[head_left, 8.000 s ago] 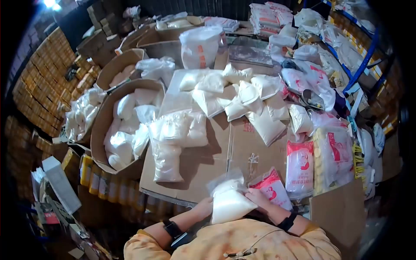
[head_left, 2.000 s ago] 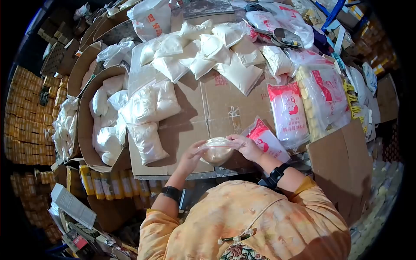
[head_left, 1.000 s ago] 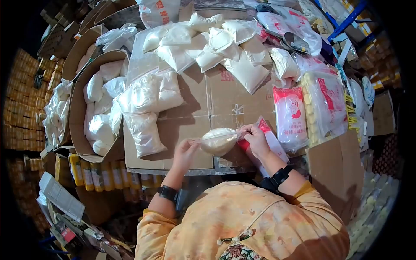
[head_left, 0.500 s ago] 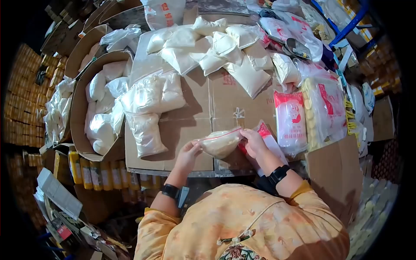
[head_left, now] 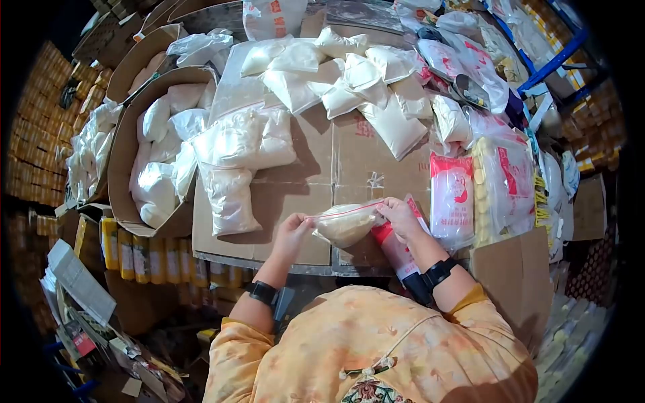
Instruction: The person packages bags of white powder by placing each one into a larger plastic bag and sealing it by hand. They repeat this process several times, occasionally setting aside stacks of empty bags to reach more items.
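A clear zip-lock bag with pale powder in its lower part is stretched between my hands, its red seal strip running along the top. My left hand pinches the strip's left end. At the right end, the fingers of my right hand are closed on the bag's top corner. Beneath and beside my right hand lies a red and pink printed packet. Left of my left hand, several filled powder bags rest in a pile on the cardboard.
Flat powder bags spread across the back of the cardboard. At the right stand a pink printed packet and a stack of printed plastic bags. Left, a large carton holds white bags. A cardboard flap juts out front right.
The bag's top edge is held straighter, its ends slightly farther apart. The whole view has shifted a little. Both hands keep their hold.
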`<state>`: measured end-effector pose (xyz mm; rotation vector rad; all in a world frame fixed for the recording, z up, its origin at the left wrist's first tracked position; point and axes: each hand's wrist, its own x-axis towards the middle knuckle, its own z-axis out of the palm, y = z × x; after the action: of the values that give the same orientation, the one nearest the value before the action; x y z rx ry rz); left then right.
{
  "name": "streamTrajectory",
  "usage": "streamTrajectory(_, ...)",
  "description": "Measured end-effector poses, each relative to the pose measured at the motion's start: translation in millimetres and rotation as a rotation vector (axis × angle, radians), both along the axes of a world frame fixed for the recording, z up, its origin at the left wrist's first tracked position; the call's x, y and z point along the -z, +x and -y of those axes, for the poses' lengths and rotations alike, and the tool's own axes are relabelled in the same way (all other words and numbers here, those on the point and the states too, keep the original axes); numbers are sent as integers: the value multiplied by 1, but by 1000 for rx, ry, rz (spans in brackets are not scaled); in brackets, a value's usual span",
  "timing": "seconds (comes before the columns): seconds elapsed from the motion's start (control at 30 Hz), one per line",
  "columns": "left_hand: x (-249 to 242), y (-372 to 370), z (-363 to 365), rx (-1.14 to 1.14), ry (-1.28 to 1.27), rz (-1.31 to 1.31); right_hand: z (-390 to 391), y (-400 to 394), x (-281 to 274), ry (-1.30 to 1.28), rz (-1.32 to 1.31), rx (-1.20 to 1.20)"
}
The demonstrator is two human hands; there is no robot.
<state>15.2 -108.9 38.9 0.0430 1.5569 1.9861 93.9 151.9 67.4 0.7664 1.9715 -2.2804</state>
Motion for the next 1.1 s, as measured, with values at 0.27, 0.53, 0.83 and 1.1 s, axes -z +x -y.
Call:
streamTrajectory(0.27, -10, -2, -9, 120, -249, -244, 65, -39, -59, 1179, -299, -538)
streamTrajectory(0.53, -5, 4, -5, 29, -185, -280, 100, -64, -44, 1236, -145, -821)
streamTrajectory(0.83, -18, 5, -8, 21, -107, -164, 76, -66, -39, 1183, -195, -835)
streamTrajectory(1.1, -13, -3, -10, 5, -27, -102, -5, -35, -60, 1198, -130, -664)
